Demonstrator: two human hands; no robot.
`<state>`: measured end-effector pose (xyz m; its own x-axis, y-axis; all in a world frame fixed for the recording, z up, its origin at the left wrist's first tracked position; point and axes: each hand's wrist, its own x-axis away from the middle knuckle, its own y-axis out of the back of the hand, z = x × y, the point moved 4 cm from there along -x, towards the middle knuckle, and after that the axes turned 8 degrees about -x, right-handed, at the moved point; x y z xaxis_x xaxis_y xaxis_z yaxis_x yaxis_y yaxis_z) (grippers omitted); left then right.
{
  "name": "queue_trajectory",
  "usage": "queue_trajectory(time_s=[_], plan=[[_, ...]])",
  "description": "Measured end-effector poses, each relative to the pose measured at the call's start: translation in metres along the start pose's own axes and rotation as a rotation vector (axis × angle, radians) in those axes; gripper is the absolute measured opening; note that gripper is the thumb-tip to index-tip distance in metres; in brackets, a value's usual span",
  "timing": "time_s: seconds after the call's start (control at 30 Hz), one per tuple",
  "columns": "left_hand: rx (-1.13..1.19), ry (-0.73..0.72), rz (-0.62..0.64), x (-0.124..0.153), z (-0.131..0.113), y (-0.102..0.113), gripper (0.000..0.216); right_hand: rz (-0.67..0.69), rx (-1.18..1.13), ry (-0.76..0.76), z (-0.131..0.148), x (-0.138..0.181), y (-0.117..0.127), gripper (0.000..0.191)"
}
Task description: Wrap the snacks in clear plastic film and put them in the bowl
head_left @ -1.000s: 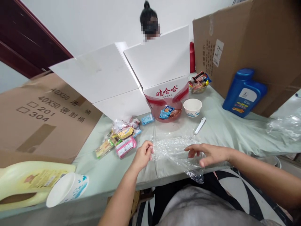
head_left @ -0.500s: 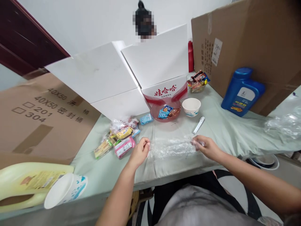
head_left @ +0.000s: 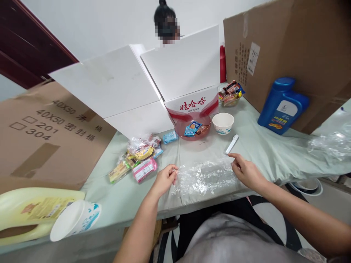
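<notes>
A crinkled sheet of clear plastic film point(head_left: 205, 177) lies spread on the cloth in front of me. My left hand point(head_left: 165, 179) is at its left edge, fingers curled and pinched on the film. Over the right end is my right hand point(head_left: 245, 171), its index finger stretched out and the other fingers loosely bent, with nothing visible in them. That fingertip is at the near end of a slim white tool point(head_left: 231, 144) with a slot at its far end; whether they touch I cannot tell. Behind stand a pink translucent bowl point(head_left: 179, 132) with snack packets and a white paper bowl point(head_left: 223, 123).
Packaged snacks point(head_left: 144, 153) are heaped on the left, near a blue packet point(head_left: 170, 137). A yellow jug point(head_left: 41, 204) and a tipped paper bowl point(head_left: 79, 219) are at the left front. A blue bottle point(head_left: 283, 106) stands right. Boxes line the back; a person is behind them.
The film now lies flatter and reaches nearer the table's front edge. My right hand has let go of it and stretched out its index finger. The left hand stays at the left edge.
</notes>
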<state>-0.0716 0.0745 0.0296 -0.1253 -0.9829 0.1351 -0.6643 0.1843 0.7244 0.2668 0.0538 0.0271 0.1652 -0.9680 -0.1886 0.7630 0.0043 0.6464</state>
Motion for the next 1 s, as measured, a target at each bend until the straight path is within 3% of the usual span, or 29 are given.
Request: queue_trajectory(time_s=[0.07, 0.2, 0.4, 0.5, 0.57, 0.77, 0.87, 1.0], plan=[[-0.136, 0.007, 0.043, 0.001, 0.002, -0.004, 0.015, 0.014, 0.124, 0.037, -0.002, 0.003, -0.004, 0.038], [-0.446, -0.028, -0.022, 0.000, 0.001, -0.013, 0.014, 0.051, 0.327, 0.141, -0.007, 0.008, -0.014, 0.035], [-0.494, 0.023, -0.032, -0.001, 0.000, -0.018, 0.016, -0.019, 0.319, 0.225, -0.010, 0.005, -0.015, 0.035], [-0.418, 0.019, -0.054, -0.002, 0.001, -0.017, 0.019, -0.080, 0.246, 0.226, -0.009, -0.004, -0.014, 0.038], [-0.297, -0.003, -0.091, -0.002, 0.001, -0.015, 0.020, -0.106, 0.198, 0.248, -0.006, -0.010, -0.013, 0.027], [0.283, -0.004, -0.102, 0.003, -0.003, -0.011, 0.035, -0.250, -0.033, 0.166, -0.002, -0.011, 0.002, 0.018], [0.389, 0.030, -0.041, 0.006, -0.005, -0.012, 0.039, -0.215, -0.064, 0.095, -0.002, -0.005, 0.005, 0.016], [0.324, 0.099, 0.086, 0.007, 0.001, -0.024, 0.036, -0.118, 0.056, 0.028, -0.007, 0.009, 0.001, 0.019]])
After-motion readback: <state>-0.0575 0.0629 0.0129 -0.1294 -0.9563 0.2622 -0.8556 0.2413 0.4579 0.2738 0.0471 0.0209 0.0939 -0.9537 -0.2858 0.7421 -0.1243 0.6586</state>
